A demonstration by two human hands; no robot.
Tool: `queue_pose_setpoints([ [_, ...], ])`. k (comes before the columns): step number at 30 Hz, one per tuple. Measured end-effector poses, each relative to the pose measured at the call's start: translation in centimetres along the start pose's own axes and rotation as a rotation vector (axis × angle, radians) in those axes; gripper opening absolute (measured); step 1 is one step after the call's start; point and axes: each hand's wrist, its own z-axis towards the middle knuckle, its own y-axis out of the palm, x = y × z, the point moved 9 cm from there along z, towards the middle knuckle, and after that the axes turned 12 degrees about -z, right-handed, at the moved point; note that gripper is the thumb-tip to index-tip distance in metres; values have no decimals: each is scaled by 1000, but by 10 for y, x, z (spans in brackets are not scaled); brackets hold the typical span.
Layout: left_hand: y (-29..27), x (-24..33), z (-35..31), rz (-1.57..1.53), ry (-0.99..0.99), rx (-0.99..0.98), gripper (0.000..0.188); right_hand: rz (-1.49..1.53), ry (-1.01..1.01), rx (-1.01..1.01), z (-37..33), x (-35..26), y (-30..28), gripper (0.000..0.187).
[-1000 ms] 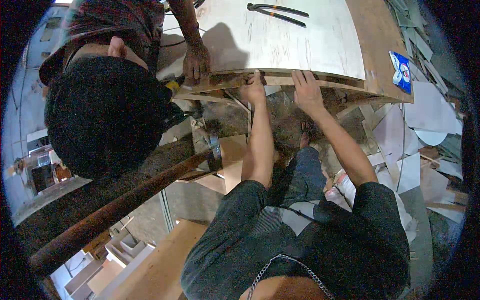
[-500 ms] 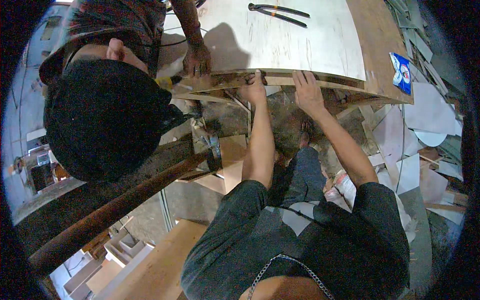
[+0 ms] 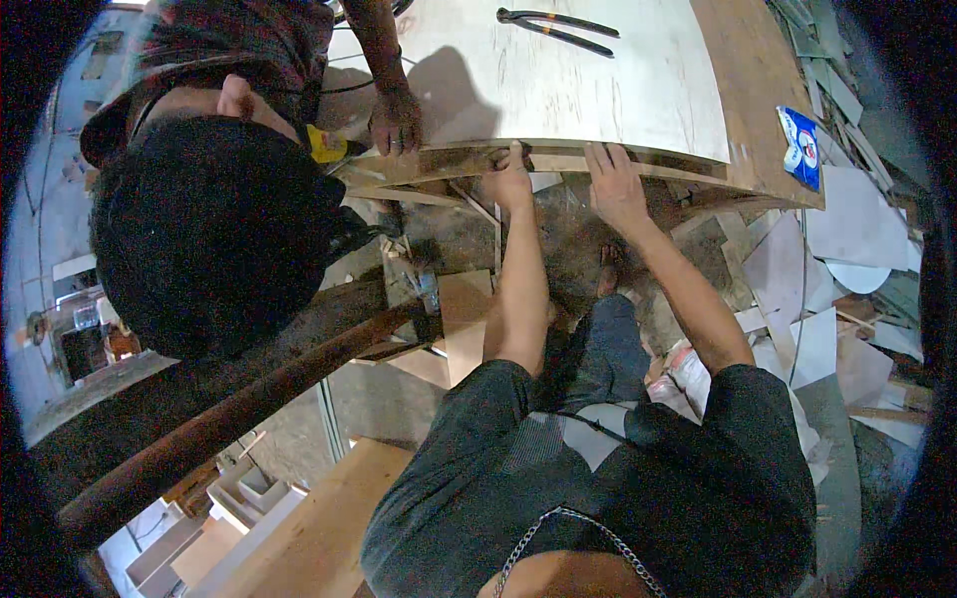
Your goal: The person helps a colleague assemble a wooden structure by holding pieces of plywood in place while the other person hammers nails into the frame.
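My left hand (image 3: 509,182) is closed on the front edge of a curved wooden frame (image 3: 558,161), thumb up against it and fingers curled in at the rail. A short way to the right, my right hand (image 3: 616,186) lays its stretched fingers flat over the same edge; its thumb is hard to see. On top of the frame lies a pale plywood sheet (image 3: 598,95), its near edge slightly raised along a dark gap. At the left, a co-worker's hand (image 3: 396,122) presses down near the sheet's edge, beside a yellow-and-black tool (image 3: 327,146) partly hidden by the co-worker's cap.
Pincers with dark handles (image 3: 558,32) lie on the sheet. A blue-and-white packet (image 3: 799,148) rests on the brown board at right. The co-worker's black cap (image 3: 209,239) fills the left side. Board offcuts (image 3: 857,214) litter the right; a rusty pipe (image 3: 249,414) runs lower left.
The co-worker's head has shifted slightly to the right, and more of the yellow tool shows. My hands have stayed almost in place on the edge.
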Motion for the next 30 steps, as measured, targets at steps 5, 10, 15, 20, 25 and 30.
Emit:
queue_pose_setpoints([
  [5, 5, 11, -13, -232, -88, -120, 31, -15, -20, 20, -6, 3, -2, 63],
  [10, 6, -5, -2, -267, -59, -113, 36, 13, -31, 27, -1, -2, -12, 61],
  [15, -1, 5, 0, -219, 126, -32, 35, -1, -34, 54, 0, -3, -13, 60],
  [20, 4, 21, -14, -363, -19, -133, 29, 15, -6, -2, -4, 4, -1, 60],
  [25, 6, 8, -8, -400, -86, -140, 26, -28, -39, 33, -2, -1, -5, 62],
  [30, 5, 16, -16, -306, -105, -138, 26, 26, -15, 7, -5, 4, 0, 62],
])
